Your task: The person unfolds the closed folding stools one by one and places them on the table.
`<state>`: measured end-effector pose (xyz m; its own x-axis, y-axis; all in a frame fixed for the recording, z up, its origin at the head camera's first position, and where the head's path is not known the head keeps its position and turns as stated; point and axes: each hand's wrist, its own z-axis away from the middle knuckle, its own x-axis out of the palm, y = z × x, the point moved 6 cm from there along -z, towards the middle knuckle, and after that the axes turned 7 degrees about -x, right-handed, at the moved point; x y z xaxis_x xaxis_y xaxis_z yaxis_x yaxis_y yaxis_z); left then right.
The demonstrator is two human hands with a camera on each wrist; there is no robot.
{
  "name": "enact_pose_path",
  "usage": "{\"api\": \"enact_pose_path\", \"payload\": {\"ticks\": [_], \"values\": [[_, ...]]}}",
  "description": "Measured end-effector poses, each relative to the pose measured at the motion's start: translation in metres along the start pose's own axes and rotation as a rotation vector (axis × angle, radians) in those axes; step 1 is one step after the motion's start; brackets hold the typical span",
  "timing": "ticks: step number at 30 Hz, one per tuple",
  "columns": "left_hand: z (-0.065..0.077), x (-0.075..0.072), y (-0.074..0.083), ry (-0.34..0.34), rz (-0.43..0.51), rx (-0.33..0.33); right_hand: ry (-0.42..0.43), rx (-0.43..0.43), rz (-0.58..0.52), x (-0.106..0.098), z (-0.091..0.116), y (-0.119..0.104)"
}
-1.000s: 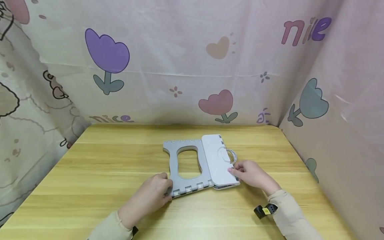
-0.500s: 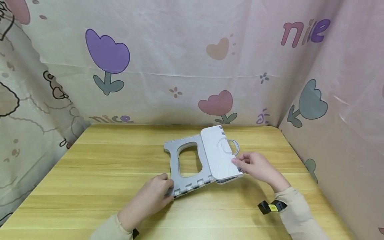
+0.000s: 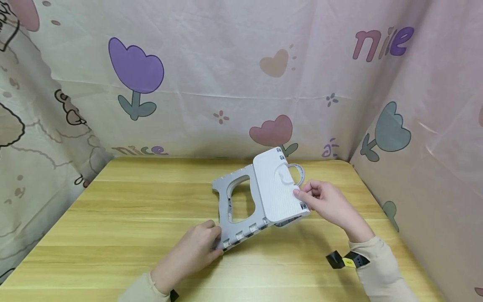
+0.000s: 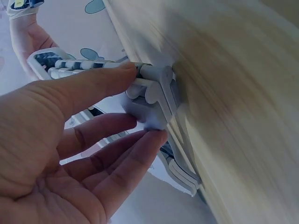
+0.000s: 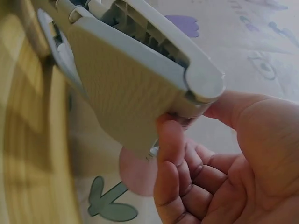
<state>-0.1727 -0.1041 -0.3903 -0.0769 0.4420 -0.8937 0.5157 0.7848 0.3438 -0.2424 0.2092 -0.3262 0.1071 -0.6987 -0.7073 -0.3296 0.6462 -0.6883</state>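
Note:
A white and grey folding step stool (image 3: 269,188), folded flat, stands tilted over the table with its right end raised. Its white ribbed top panel faces up, and a loop handle (image 3: 300,173) sticks out at the right. My left hand (image 3: 190,253) pinches the near left corner of the grey leg frame (image 4: 156,100), thumb on one side and fingertips on the other, close to the tabletop. With thumb and forefinger, my right hand (image 3: 332,205) grips the outer edge of the white panel (image 5: 126,79) just below the handle. The stool's underside is mostly hidden in the head view.
A wood-grain table (image 3: 113,235) lies under the stool. Printed cloth (image 3: 200,63) hangs along the table's back and both sides. A black camera strap (image 3: 349,259) sits on my right wrist.
My right hand has risen, lifting the stool's right end and tipping it up. The left corner has shifted slightly right with my left hand still holding it.

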Motion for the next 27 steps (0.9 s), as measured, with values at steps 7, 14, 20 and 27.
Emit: {"api": "enact_pose_path", "payload": {"ticks": [7,14,20,27], "values": [[-0.003,0.002,0.004,0.010,0.054,0.023,0.064,-0.043,-0.022,-0.008,0.000,-0.023],[-0.005,0.003,0.009,-0.023,0.150,0.035,0.058,-0.083,-0.030,-0.012,0.001,-0.042],[-0.007,0.003,0.013,-0.010,0.188,0.068,0.073,-0.111,-0.030,-0.014,0.000,-0.054],[-0.012,0.002,0.020,0.011,0.180,0.116,0.090,-0.127,-0.053,-0.015,0.000,-0.072]]}}
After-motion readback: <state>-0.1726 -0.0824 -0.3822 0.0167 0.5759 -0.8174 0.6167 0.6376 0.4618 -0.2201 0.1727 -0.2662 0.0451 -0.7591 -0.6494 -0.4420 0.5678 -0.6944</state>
